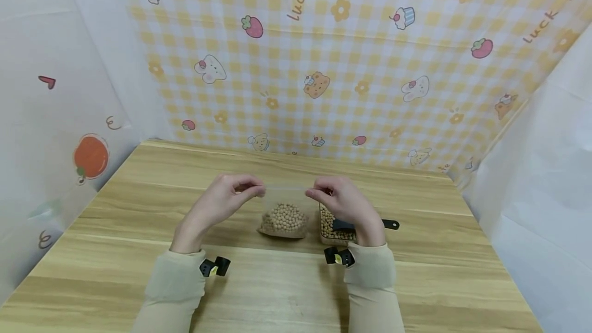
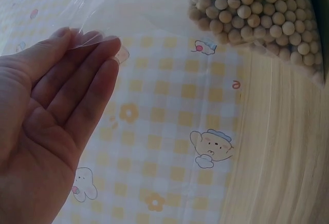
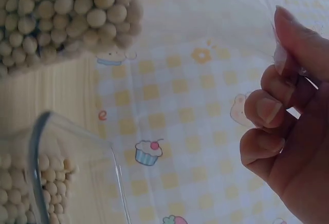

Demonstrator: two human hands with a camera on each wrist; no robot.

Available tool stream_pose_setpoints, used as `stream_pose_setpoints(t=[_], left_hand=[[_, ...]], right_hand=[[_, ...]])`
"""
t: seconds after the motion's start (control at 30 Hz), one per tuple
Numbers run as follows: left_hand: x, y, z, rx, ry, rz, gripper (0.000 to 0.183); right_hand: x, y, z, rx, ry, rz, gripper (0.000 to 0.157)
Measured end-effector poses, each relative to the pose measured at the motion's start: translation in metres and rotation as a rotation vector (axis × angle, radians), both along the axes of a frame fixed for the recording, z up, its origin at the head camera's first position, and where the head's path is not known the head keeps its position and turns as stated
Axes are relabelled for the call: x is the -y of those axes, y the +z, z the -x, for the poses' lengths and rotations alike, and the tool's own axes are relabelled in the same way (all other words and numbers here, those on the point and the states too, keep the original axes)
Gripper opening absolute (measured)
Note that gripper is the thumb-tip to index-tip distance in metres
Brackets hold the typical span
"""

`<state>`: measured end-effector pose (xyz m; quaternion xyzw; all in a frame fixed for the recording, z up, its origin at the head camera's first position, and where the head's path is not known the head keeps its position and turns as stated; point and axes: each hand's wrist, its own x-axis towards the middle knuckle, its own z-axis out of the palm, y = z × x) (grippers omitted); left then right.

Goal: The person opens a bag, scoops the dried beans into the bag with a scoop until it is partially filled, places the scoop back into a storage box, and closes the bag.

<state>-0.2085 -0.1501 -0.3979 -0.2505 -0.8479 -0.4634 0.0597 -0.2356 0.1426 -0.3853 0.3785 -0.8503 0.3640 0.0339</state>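
A clear plastic zip bag (image 1: 288,197) hangs upright between my hands, its lower part filled with round beige soybeans (image 1: 285,217). With thumb and fingers, my left hand (image 1: 221,200) pinches the bag's top left corner. The thin film is caught at the fingertips in the left wrist view, the other fingers nearly straight. At the top right corner, my right hand (image 1: 344,203) pinches the film between thumb and index finger; its other fingers are curled in the right wrist view. Whether the bag's bottom touches the table cannot be told.
Right of the bag, partly behind my right hand and wrist, stands a clear square box (image 1: 322,227) of soybeans. A black scoop (image 1: 390,224) lies across it, handle to the right. The wooden table (image 1: 259,292) ends at a yellow checked cloth (image 1: 277,55) behind.
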Motion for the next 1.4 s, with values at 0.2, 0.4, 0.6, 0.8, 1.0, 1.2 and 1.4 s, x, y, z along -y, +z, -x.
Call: stream_pose_setpoints(t=[0.2,0.4,0.6,0.8,1.0,1.2,1.4], left_hand=[[0.001,0.000,0.000,0.007,0.003,0.003,0.012],[0.001,0.001,0.000,0.021,0.005,0.004,0.013],[0.002,0.000,0.000,0.023,0.012,0.004,0.013],[0.002,0.001,0.000,0.029,0.008,-0.001,0.013],[0.002,0.001,-0.001,0.030,0.009,-0.001,0.013],[0.002,0.001,0.000,0.033,0.016,0.006,0.013],[0.002,-0.001,0.000,0.025,0.022,0.005,0.015]], right_hand=[[-0.003,0.002,-0.002,0.071,-0.038,0.012,0.031],[-0.010,0.002,-0.002,0.072,-0.038,0.011,0.030],[-0.010,0.000,-0.001,0.057,-0.018,0.014,0.028],[-0.015,0.001,-0.002,0.145,-0.034,0.046,0.012],[-0.016,0.001,-0.003,0.094,-0.003,0.080,0.013],[-0.018,0.000,-0.003,0.137,-0.047,0.088,0.005],[-0.021,-0.001,-0.004,0.133,-0.059,0.093,0.006]])
